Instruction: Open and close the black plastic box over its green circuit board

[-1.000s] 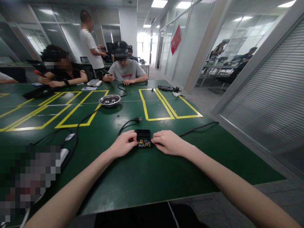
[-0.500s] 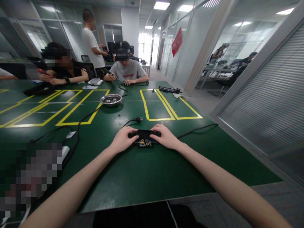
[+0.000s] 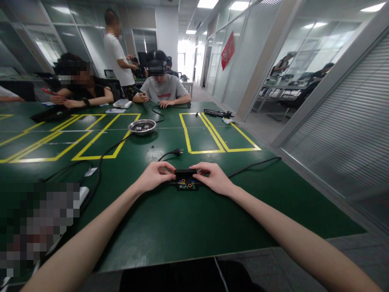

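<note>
A small black power adapter lies open on the green table (image 3: 182,227), its circuit board (image 3: 186,185) with orange and blue parts showing. Above the board sits the black cover (image 3: 185,174). My left hand (image 3: 154,177) pinches the cover's left end and my right hand (image 3: 212,177) pinches its right end, so both hold it over the board. A black cable with a plug (image 3: 178,152) runs from the left of the adapter, and another black cable (image 3: 255,164) leaves to the right.
A metal bowl (image 3: 142,127) with small parts stands mid-table among yellow tape rectangles (image 3: 194,138). A white power strip (image 3: 82,192) and black cords lie at my left. Other people sit and stand at the far side. The table edge is close on the right.
Both hands went from the sides of the open board to the black cover behind it and now hold it closer over the board.
</note>
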{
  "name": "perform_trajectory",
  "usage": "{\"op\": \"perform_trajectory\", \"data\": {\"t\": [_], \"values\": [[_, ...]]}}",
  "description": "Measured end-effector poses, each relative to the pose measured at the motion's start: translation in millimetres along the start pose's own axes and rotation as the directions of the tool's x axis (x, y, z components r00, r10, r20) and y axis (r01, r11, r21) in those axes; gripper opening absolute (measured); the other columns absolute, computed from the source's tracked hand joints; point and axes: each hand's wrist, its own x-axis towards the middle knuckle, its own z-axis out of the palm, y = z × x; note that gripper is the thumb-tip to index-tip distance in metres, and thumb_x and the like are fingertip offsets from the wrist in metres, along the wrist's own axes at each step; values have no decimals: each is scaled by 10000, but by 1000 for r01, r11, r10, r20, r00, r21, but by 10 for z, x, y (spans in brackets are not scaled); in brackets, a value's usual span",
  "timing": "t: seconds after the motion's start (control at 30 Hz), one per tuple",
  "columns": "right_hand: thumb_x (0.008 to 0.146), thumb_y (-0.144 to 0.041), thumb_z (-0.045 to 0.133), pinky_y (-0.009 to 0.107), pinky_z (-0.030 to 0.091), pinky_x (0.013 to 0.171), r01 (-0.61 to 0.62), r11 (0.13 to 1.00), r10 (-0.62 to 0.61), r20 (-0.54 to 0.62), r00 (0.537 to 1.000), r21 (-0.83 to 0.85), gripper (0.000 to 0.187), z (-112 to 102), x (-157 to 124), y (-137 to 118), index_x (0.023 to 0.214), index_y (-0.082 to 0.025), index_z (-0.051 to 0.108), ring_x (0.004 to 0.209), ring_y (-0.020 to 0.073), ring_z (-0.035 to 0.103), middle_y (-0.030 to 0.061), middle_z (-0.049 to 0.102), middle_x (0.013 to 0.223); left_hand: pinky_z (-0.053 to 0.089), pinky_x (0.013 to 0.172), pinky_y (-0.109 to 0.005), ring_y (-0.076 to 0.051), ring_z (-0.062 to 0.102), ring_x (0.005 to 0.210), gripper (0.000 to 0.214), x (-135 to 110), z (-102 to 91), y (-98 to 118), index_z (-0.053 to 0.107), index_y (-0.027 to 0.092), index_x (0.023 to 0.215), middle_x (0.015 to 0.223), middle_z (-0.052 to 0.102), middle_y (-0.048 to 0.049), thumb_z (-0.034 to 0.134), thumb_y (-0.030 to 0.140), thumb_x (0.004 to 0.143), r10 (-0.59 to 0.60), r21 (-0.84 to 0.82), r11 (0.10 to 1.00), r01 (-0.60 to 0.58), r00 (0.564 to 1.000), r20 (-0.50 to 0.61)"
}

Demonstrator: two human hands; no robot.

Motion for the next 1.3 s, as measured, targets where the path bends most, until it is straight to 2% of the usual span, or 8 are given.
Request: {"op": "perform_trajectory", "data": {"t": [0.17, 0.3, 0.4, 0.57, 0.67, 0.8, 0.93, 1.3], "values": [[896, -354, 678, 305, 568, 700, -50, 998, 49, 30, 998, 28, 261, -5, -5, -33, 1045, -166, 778, 753, 166, 669, 76, 755, 954, 600, 750, -339, -219, 751, 759, 333, 1, -2, -9, 719, 143, 894, 789, 792, -59, 830, 360, 668, 2, -40, 999, -1, 1000, 18], [934, -393, 647, 340, 576, 787, -19, 999, 17, 52, 998, 47, 270, -18, -3, -62, 980, -169, 790, 864, 199, 699, 98, 765, 1011, 597, 801, -347, -210, 751, 782, 305, -11, -23, 9, 727, 141, 885, 823, 794, -62, 815, 347, 679, 5, -29, 1000, -3, 999, 53], [913, -405, 679, 336, 581, 779, 3, 998, -7, 57, 998, 65, 255, -41, -7, -71, 931, -175, 787, 861, 201, 707, 96, 762, 993, 584, 863, -355, -200, 746, 820, 307, -30, -56, 50, 737, 137, 940, 867, 792, -64, 782, 320, 698, 34, -19, 999, -32, 993, 111], [848, -339, 750, 347, 576, 789, 177, 984, -178, 96, 979, 21, 157, -94, -19, -64, 862, -183, 759, 846, 201, 708, 83, 754, 935, 540, 962, -381, -218, 710, 980, 488, -86, -36, 151, 729, 145, 1120, 1077, 771, -84, 830, 321, 677, 110, 106, 984, -144, 956, 271], [818, -302, 769, 356, 572, 817, 261, 965, -260, 118, 958, 6, 116, -109, -21, -60, 843, -192, 742, 851, 199, 706, 75, 745, 937, 540, 894, -355, -217, 685, 936, 523, -120, 47, 176, 727, 169, 1139, 1021, 761, -53, 856, 320, 655, 171, 248, 941, -231, 956, 238], [777, -269, 781, 361, 564, 865, 281, 959, -272, 174, 947, -33, 165, -122, -23, -67, 927, -205, 751, 908, 206, 702, 77, 733, 1018, 522, 828, -319, -201, 662, 862, 431, -148, 135, 166, 736, 189, 1101, 983, 748, -35, 813, 275, 686, 253, 396, 863, -313, 947, 196], [773, -233, 772, 375, 552, 907, 293, 955, -275, 221, 936, -50, 238, -142, -20, -60, 1009, -213, 745, 968, 223, 706, 80, 754, 1052, 524, 820, -303, -188, 656, 824, 392, -156, 158, 140, 727, 189, 1083, 946, 736, -22, 771, 245, 697, 304, 422, 833, -358, 933, 191], [756, -217, 773, 370, 556, 890, 349, 933, -325, 214, 921, -85, 292, -140, -23, -32, 1043, -204, 725, 967, 218, 684, 78, 731, 1054, 524, 770, -290, -182, 667, 835, 389, -154, 180, 136, 709, 197, 1106, 1018, 749, -23, 729, 226, 718, 343, 452, 801, -392, 920, 190]]}}
